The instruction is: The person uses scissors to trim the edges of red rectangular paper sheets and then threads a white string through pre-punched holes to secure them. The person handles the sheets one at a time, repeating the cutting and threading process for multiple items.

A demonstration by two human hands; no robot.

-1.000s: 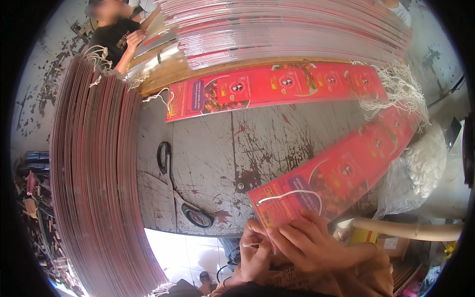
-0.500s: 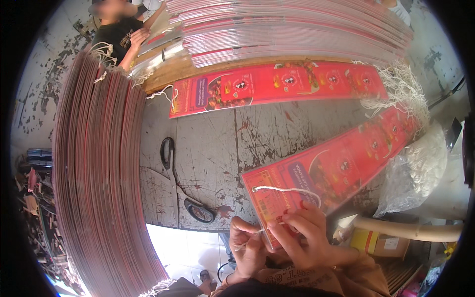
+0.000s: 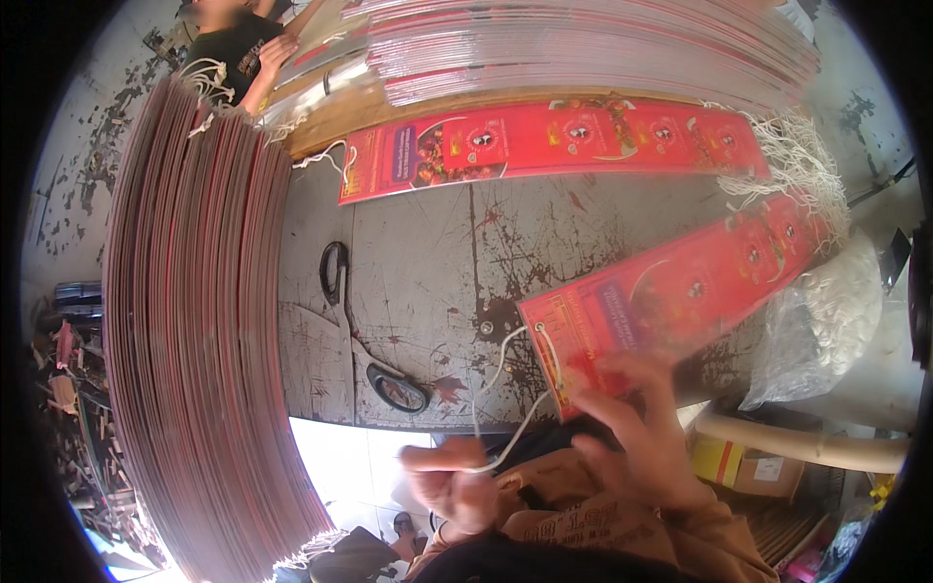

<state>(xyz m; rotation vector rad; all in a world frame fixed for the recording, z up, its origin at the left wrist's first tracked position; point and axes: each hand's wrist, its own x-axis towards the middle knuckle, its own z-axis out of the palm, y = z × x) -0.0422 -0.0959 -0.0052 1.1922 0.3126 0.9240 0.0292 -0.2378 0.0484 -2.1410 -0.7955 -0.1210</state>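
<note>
A long red printed strip (image 3: pixel 671 282) in shiny plastic lies slanted across the table's right half. White string (image 3: pixel 501 355) passes through the hole at its near left end and hangs in a loop off the table edge. Closed around that string is my left hand (image 3: pixel 452 486), below the strip's end. My right hand (image 3: pixel 637 432) is over the strip's near corner with fingers spread and slightly blurred; whether the fingertips touch the plastic I cannot tell. Farther back, another red strip (image 3: pixel 544 144) lies flat, with white string at its left end.
Black-handled scissors (image 3: pixel 352 330) lie on the scratched grey table (image 3: pixel 408 233). A tall stack of strips (image 3: pixel 194 321) stands at left, another pile (image 3: pixel 593 53) at the back. Loose white strings (image 3: pixel 802 160) and a plastic bag (image 3: pixel 821 311) are at right. Another person (image 3: pixel 228 58) is at far left.
My left hand has moved down and left, drawing the string into a wider loop. My right hand has opened and moved right. The near strip has shifted right and away from me.
</note>
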